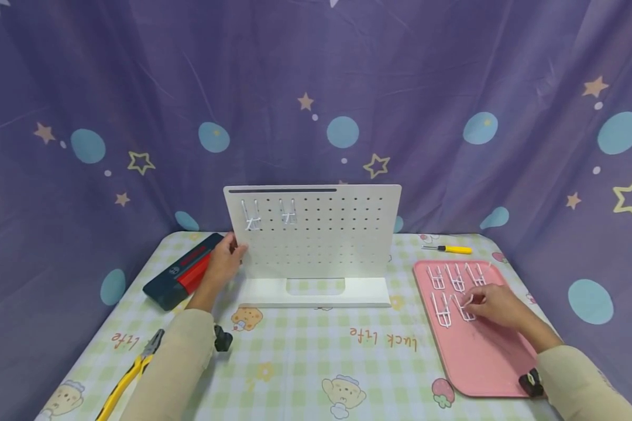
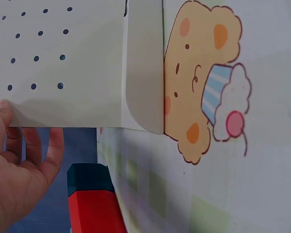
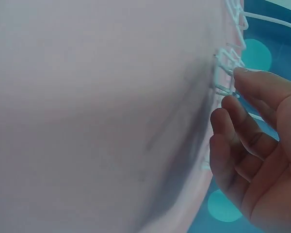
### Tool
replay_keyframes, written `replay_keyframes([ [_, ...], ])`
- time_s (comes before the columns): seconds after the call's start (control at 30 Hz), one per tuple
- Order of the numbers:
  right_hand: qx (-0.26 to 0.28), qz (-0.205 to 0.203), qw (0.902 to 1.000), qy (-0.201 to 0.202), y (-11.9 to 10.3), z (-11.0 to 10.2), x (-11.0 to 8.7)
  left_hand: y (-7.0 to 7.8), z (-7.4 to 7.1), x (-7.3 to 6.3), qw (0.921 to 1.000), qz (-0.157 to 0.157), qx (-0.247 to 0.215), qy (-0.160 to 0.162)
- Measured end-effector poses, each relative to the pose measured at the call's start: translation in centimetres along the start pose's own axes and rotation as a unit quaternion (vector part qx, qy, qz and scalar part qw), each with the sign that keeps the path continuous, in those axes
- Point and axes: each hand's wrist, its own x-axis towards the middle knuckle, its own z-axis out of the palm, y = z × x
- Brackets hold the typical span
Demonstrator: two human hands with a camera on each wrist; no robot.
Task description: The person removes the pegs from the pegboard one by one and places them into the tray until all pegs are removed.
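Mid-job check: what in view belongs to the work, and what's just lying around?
Likely in the job:
- white pegboard, its edge gripped by the left hand
- two white hooks on the board
- pink tray of more hooks, one at the right hand's fingertips

Apparently just lying about:
- yellow screwdriver
- yellow-handled pliers
- dark-and-red box

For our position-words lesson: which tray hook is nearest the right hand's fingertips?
The right-hand white hook in the front row of two on the pink tray; the right hand touches it, while the other four lie farther away.
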Motion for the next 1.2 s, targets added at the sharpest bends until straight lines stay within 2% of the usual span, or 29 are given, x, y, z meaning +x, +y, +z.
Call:
replay_keyframes([
  [0.2, -0.014, 0.005, 0.9997, -0.018, -0.8, -2.2, 0.1, 0.0, -0.2, 0.0, 1.0, -0.001, 0.001, 0.001],
  [0.33, -0.019, -0.015, 0.9997, -0.01, -1.5, -3.9, 0.5, 0.1, -0.2, -0.1, 1.0, -0.001, 0.004, 0.002],
  [0.43, -0.024, -0.038, 0.999, 0.006, -2.7, -5.2, 0.9, 0.0, -0.1, -0.1, 1.0, 0.0, 0.004, 0.005],
  [0.63, -0.033, -0.058, 0.9974, 0.027, -6.0, -7.0, 2.6, 0.1, 0.0, -0.3, 0.9999, -0.001, 0.002, 0.011],
  [0.83, -0.042, -0.078, 0.9942, 0.062, -9.6, -6.9, 4.8, 0.3, -0.1, -0.4, 0.9999, -0.004, 0.0, 0.011],
  [1.03, -0.016, -0.083, 0.9925, 0.088, -13.0, -5.7, 7.4, 0.4, 0.0, -0.2, 0.9999, -0.007, -0.001, 0.008],
  [1.2, -0.007, -0.108, 0.9858, 0.129, -15.9, -4.7, 9.9, 0.2, 0.2, -0.1, 0.9999, -0.007, -0.004, 0.006],
])
